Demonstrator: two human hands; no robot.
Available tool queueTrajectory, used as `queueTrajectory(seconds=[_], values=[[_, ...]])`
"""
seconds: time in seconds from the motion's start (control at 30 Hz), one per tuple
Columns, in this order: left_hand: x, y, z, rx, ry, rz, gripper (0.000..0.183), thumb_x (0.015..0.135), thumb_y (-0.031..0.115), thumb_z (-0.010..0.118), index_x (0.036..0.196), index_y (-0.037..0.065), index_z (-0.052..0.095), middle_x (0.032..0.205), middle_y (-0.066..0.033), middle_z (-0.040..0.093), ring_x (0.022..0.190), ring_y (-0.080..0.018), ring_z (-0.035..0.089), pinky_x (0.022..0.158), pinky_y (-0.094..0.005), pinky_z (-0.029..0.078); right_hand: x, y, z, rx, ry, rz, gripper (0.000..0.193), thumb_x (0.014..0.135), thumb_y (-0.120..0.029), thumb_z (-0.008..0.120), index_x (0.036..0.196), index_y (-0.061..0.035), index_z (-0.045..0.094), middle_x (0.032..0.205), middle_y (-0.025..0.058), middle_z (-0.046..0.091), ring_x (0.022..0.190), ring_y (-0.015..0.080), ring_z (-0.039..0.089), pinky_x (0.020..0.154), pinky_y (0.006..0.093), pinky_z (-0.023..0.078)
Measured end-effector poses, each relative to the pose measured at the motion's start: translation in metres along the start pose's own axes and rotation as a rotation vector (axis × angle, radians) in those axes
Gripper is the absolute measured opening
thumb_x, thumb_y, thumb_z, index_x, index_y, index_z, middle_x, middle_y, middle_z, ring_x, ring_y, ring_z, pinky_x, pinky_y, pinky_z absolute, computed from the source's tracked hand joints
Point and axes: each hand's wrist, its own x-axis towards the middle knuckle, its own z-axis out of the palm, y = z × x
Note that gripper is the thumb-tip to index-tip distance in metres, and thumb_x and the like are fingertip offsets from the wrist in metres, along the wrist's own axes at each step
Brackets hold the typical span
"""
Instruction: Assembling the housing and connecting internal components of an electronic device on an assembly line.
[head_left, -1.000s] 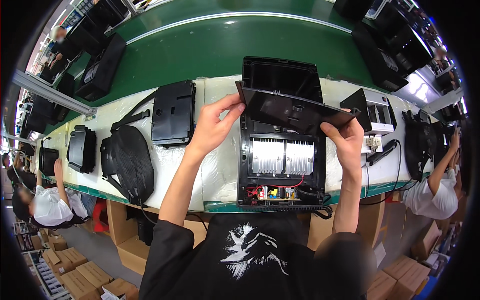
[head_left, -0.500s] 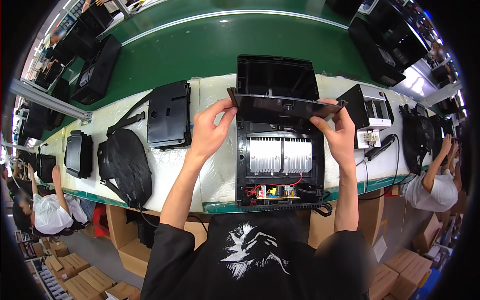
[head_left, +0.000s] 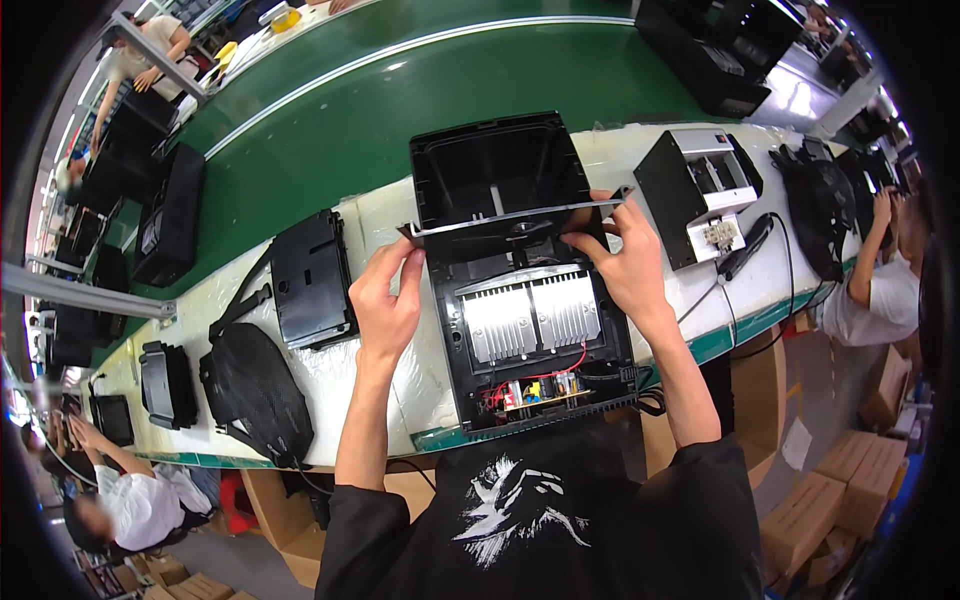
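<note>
A thin black panel (head_left: pixel 470 238) is held on edge between my two hands, seen nearly edge-on. My left hand (head_left: pixel 386 300) pinches its left end with thumb and fingers, and my right hand (head_left: pixel 622 255) grips its right end. Below the panel, on the bench's near side, lies an open black device housing (head_left: pixel 458 382). Two finned silver heat sinks (head_left: pixel 530 318) sit in it, with a circuit board (head_left: pixel 545 392) and red wires at its near edge. Beyond the panel stands a deep black plastic shell (head_left: pixel 500 165); the panel hides how it meets the housing.
To the left lie a black plastic cover (head_left: pixel 308 285), a black mesh bag (head_left: pixel 258 395) and a stack of black parts (head_left: pixel 168 385). On the right are a black and white machine (head_left: pixel 700 195) and a cabled black tool (head_left: pixel 750 248). Co-workers sit at both sides; a green conveyor (head_left: pixel 330 150) runs behind.
My view has shifted and turned, so the bench appears tilted. The panel is tipped differently, and the shell behind it shows more of its inside. Both hands still hold the panel.
</note>
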Motion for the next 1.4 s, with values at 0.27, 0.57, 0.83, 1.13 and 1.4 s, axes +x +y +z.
queueTrajectory(seconds=[0.27,0.57,0.83,1.13,1.4], values=[[-0.002,0.003,0.003,0.015,-0.011,-0.032,0.009,0.083,-0.001,0.062,0.092,-0.003,0.062,0.083,-0.0123,0.066,0.071,-0.0207,0.062,0.067,-0.0267,0.047,0.000,0.001,-0.001,-0.044,0.025,-0.040,0.033,0.072,-0.004,0.073,0.101,0.0037,0.059,0.093,0.0083,0.062,0.084,0.0231,0.062,0.074,0.0325,0.052],[-0.001,0.001,0.003,0.041,-0.030,-0.042,0.009,0.083,0.001,0.063,0.091,-0.002,0.063,0.085,-0.0134,0.066,0.073,-0.0216,0.063,0.067,-0.0269,0.047,0.000,0.004,0.001,-0.014,-0.041,0.082,0.036,0.069,-0.004,0.075,0.102,0.0007,0.060,0.107,0.0104,0.058,0.095,0.0253,0.061,0.077,0.0336,0.052],[0.003,0.005,-0.010,-0.139,0.010,-0.122,0.029,0.080,-0.004,0.056,0.107,0.000,0.062,0.105,-0.0107,0.066,0.094,-0.0199,0.062,0.086,-0.0303,0.046,0.005,-0.012,-0.008,0.111,0.123,-0.176,0.076,0.066,-0.012,0.079,0.132,-0.0063,0.042,0.130,0.0146,0.046,0.117,0.0281,0.050,0.090,0.0388,0.046],[0.033,0.050,0.026,0.165,-0.276,0.358,0.029,0.073,-0.002,0.064,0.102,0.005,0.066,0.099,-0.0079,0.066,0.094,-0.0259,0.061,0.084,-0.0354,0.047,0.012,-0.008,0.010,-0.241,0.033,-0.552,0.022,0.068,0.000,0.070,0.088,-0.0028,0.064,0.082,0.0077,0.065,0.079,0.0249,0.062,0.080,0.0353,0.048],[0.022,0.034,0.048,0.124,-0.435,0.191,0.027,0.075,-0.001,0.058,0.100,0.005,0.066,0.088,-0.0071,0.067,0.081,-0.0245,0.062,0.072,-0.0356,0.046,0.008,0.011,0.017,-0.258,-0.047,-0.360,0.010,0.068,-0.008,0.071,0.075,-0.0040,0.066,0.066,0.0078,0.062,0.065,0.0238,0.059,0.083,0.0372,0.045]])
